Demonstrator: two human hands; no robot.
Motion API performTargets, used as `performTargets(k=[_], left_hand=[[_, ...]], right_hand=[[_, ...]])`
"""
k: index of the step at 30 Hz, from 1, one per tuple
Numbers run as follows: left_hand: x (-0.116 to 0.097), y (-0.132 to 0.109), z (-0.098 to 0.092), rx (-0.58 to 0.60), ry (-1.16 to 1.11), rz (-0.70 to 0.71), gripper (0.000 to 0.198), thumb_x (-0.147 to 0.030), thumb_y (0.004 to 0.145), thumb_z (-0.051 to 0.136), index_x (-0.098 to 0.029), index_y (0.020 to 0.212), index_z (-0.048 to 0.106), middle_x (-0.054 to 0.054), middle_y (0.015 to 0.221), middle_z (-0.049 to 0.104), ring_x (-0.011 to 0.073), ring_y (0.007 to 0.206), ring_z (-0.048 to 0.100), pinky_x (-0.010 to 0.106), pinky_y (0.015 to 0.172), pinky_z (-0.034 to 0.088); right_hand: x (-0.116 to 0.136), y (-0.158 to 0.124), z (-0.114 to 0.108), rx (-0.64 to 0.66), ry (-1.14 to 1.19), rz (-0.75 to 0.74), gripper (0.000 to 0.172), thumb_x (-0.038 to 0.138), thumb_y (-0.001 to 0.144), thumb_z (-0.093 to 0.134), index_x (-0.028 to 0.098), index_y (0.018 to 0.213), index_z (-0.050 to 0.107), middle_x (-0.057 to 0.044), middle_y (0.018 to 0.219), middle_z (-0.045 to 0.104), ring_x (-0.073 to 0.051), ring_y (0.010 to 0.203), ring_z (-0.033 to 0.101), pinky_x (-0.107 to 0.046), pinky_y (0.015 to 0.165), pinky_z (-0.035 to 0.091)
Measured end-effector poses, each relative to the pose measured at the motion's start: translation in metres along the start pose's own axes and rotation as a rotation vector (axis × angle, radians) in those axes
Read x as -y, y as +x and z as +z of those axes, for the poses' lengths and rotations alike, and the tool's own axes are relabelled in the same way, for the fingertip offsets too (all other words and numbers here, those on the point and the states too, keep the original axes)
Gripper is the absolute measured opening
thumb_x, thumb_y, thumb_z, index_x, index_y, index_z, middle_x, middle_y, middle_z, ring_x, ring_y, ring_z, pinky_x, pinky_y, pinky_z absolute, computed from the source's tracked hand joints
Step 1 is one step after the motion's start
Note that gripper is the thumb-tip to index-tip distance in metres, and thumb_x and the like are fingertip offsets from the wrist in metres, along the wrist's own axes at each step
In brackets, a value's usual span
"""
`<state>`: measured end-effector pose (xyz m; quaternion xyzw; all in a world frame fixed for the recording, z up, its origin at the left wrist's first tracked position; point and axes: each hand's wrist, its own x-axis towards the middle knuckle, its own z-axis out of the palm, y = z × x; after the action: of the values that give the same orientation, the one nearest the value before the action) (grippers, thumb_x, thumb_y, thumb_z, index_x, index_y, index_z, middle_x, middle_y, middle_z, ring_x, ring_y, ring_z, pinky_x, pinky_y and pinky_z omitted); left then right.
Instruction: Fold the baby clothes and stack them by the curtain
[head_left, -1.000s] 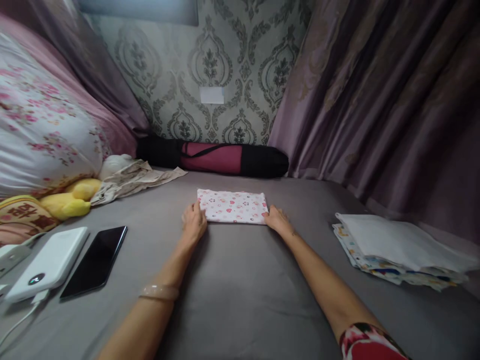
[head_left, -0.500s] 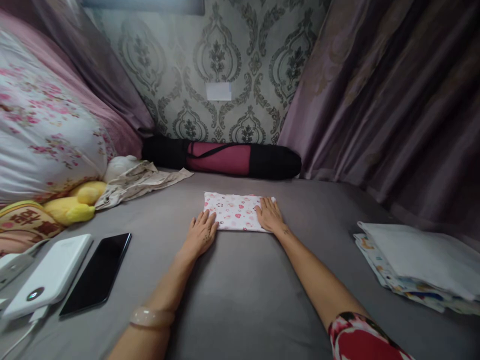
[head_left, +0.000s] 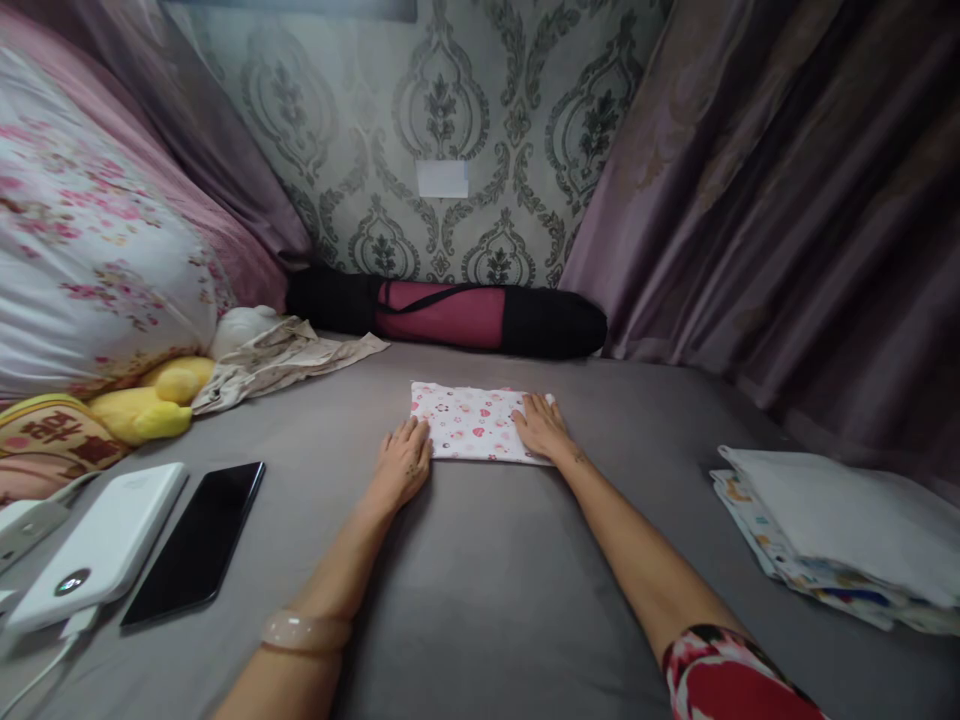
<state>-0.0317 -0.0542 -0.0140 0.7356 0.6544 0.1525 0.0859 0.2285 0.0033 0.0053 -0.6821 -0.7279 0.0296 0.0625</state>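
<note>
A folded white cloth (head_left: 472,425) with pink and red prints lies flat on the grey sheet (head_left: 480,580), in the middle of the head view. My left hand (head_left: 403,462) rests at its left edge, palm down, fingertips touching the lower left corner. On the cloth's right end lies my right hand (head_left: 544,428), flat, with the thumb apart from the fingers. Neither hand grips anything.
At the right is a stack of folded cloths (head_left: 840,520). A black phone (head_left: 196,545) and a white power bank (head_left: 101,550) lie at the left, near yellow plush toys (head_left: 142,415) and a crumpled cloth (head_left: 277,365). A black and maroon long bag (head_left: 442,315) lies along the wall.
My left hand has shifted slightly left, to the cloth's edge. My right hand stays in nearly the same place on the cloth.
</note>
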Motion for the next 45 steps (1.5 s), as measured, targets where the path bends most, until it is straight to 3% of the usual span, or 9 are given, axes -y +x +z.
performTargets(k=[3,7,14,20,25,30,36,45], left_hand=[[0.002,0.001,0.002,-0.041,-0.013,0.000,0.046,-0.032,0.097,0.030,-0.017,0.138,0.045,0.013,0.151,0.040,0.0273,0.140,0.035,0.046,0.113,0.029],[0.004,0.002,0.004,-0.034,-0.019,0.002,0.047,-0.033,0.097,0.033,-0.017,0.138,0.046,0.013,0.151,0.040,0.0278,0.140,0.035,0.047,0.113,0.029],[0.005,0.002,0.005,-0.024,-0.003,0.004,0.045,-0.033,0.096,0.035,-0.017,0.137,0.047,0.014,0.151,0.040,0.0282,0.140,0.034,0.046,0.113,0.028],[0.006,0.001,0.005,-0.060,-0.046,0.018,0.043,-0.031,0.096,0.036,-0.016,0.135,0.047,0.015,0.150,0.041,0.0274,0.139,0.036,0.046,0.112,0.029],[0.006,0.002,0.006,-0.060,-0.045,0.006,0.043,-0.031,0.096,0.035,-0.017,0.136,0.046,0.015,0.150,0.041,0.0272,0.139,0.035,0.046,0.112,0.029],[0.007,0.002,0.007,-0.072,-0.037,0.014,0.043,-0.031,0.096,0.036,-0.017,0.135,0.046,0.014,0.149,0.042,0.0269,0.139,0.036,0.044,0.112,0.030],[0.005,0.001,0.004,-0.072,-0.031,0.016,0.043,-0.029,0.096,0.037,-0.016,0.136,0.046,0.014,0.148,0.044,0.0272,0.138,0.037,0.046,0.112,0.031],[0.005,0.002,0.004,-0.066,-0.065,0.011,0.042,-0.028,0.096,0.036,-0.014,0.136,0.046,0.016,0.148,0.043,0.0278,0.138,0.037,0.048,0.113,0.029]], right_hand=[[0.013,-0.001,-0.004,-0.071,-0.005,-0.057,0.057,0.037,0.100,0.027,0.006,0.147,0.036,-0.017,0.155,0.029,-0.028,0.145,0.022,-0.044,0.117,0.009],[0.029,-0.005,0.007,-0.119,0.000,-0.141,0.055,0.040,0.101,0.025,0.013,0.148,0.035,-0.012,0.157,0.026,-0.024,0.146,0.019,-0.043,0.118,0.007],[0.031,-0.006,0.023,-0.126,0.008,-0.126,0.054,0.041,0.101,0.026,0.017,0.149,0.035,-0.009,0.157,0.027,-0.023,0.145,0.021,-0.046,0.117,0.008],[0.033,-0.003,0.012,-0.041,0.015,-0.122,0.055,0.039,0.101,0.027,0.015,0.149,0.033,-0.012,0.158,0.024,-0.026,0.145,0.019,-0.048,0.116,0.010],[0.054,0.005,0.000,0.005,0.042,-0.101,0.054,0.036,0.100,0.027,0.009,0.145,0.039,-0.017,0.155,0.031,-0.028,0.144,0.023,-0.050,0.115,0.012],[0.076,0.007,0.015,-0.060,0.063,-0.127,0.056,0.040,0.101,0.022,0.011,0.148,0.035,-0.015,0.157,0.027,-0.026,0.145,0.019,-0.049,0.116,0.011],[0.078,0.007,0.032,-0.096,0.046,-0.119,0.057,0.042,0.101,0.022,0.013,0.148,0.034,-0.012,0.156,0.029,-0.025,0.145,0.018,-0.049,0.116,0.009],[0.086,0.012,0.014,0.038,0.064,-0.089,0.059,0.039,0.100,0.023,0.009,0.149,0.032,-0.016,0.157,0.024,-0.029,0.145,0.017,-0.052,0.115,0.013]])
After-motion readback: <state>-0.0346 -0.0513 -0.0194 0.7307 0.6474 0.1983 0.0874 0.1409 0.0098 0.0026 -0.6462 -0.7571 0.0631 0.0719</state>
